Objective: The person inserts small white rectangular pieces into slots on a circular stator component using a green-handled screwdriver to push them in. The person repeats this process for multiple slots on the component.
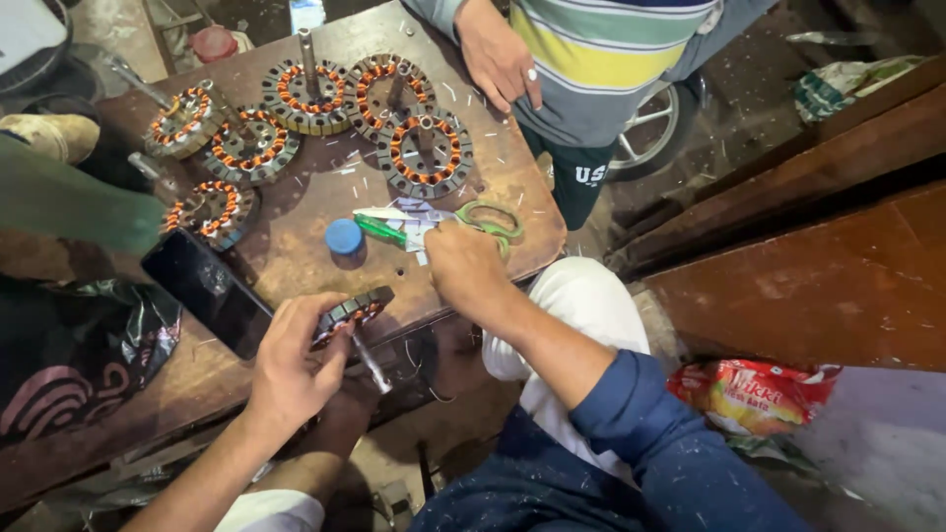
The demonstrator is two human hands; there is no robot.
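Copper-wound round steel stator, judged heavy and rigid, sat clenched in our left grip; our right grip grasped green-handled scissors.

Worn brown wooden worktable filling nine to twelve o'clock; dark wooden planks at three o'clock; dusty grey floor at five; dim, warm light.

- Your left hand is curled in a grip, forearm bare.
- Your right hand reaches forward, knuckles up, fingers closed, blue sleeve pushed back.
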